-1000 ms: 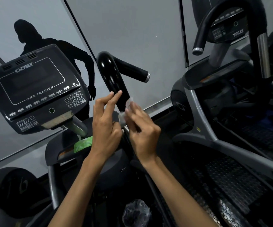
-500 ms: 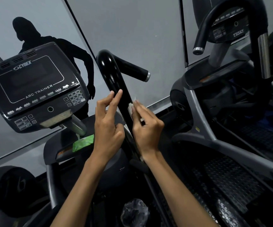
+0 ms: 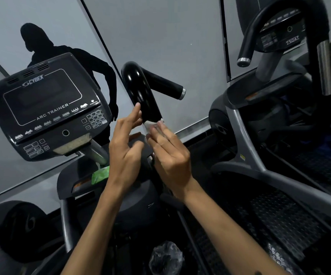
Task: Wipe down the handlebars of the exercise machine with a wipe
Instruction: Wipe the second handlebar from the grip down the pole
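A: Glossy black curved tubular handlebar (image 3: 140, 92), right of grey console (image 3: 47, 108): wiping under way. Right hand (image 3: 170, 155) pressing small white wipe (image 3: 152, 124) against upright stretch, fingers fairly straight. Left hand (image 3: 127, 147) open, fingertips touching bar's left side.

B: Next, probably sliding wipe up over bend toward silver-capped grip end (image 3: 182, 93). Reading "CYBEX", "ARC TRAINER"; neighbouring machine (image 3: 291, 39) showing "750AT".
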The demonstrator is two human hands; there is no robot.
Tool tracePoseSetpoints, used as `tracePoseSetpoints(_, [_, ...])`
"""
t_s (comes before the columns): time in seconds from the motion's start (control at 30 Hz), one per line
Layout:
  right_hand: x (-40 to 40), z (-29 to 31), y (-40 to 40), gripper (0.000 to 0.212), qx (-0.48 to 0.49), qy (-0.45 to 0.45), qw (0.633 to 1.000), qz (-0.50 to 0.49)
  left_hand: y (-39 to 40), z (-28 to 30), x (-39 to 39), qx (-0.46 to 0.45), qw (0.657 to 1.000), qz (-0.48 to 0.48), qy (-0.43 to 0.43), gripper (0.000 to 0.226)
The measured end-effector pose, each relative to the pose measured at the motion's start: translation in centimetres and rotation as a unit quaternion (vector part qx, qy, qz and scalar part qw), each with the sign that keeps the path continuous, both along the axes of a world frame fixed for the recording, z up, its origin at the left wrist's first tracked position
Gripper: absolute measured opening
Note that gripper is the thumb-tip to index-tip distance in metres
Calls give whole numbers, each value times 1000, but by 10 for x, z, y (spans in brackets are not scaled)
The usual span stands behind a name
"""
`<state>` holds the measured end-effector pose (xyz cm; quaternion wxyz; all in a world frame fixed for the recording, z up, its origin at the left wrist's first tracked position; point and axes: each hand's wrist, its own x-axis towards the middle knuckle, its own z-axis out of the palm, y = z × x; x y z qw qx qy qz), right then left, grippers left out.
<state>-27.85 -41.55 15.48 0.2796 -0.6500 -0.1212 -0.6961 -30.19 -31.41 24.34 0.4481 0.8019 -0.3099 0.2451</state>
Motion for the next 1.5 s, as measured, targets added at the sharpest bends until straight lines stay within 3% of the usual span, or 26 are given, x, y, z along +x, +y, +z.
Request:
tracePoseSetpoints(0.47, [-9,-11,7,10,-1,44,999,-21,-4,6,-9,-23,1000,-1,9,56])
tracePoseSetpoints(0.6, [-4,8,4,13,6,45,999,-16,-4,5,-7,-27,1000,4,13,55])
tracePoseSetpoints(0.83, [-18,-16,-2,15,16,60,998,-18,-7,-2,-9,-7,1000,17,-4,53])
tracePoseSetpoints(0.97, [-15,5,2,21,95,57,994,16,-8,-3,-8,-2,999,32,-17,53])
tracePoseSetpoints(1.07, [-25,-14,10,20,127,61,989,38,-8,-6,-7,13,999,31,-30,54])
tracePoseSetpoints(1.23, [-22,-7,-10,24,255,119,954,104,-5,-18,-3,30,997,22,-69,62])
tracePoseSetpoints(1.4, [-28,6,-1,23,219,112,959,140,-4,-38,-1,26,995,53,-86,70])
tracePoseSetpoints(1.5, [-26,-3,-9,21,250,127,950,139,-2,-44,0,54,993,53,-90,73])
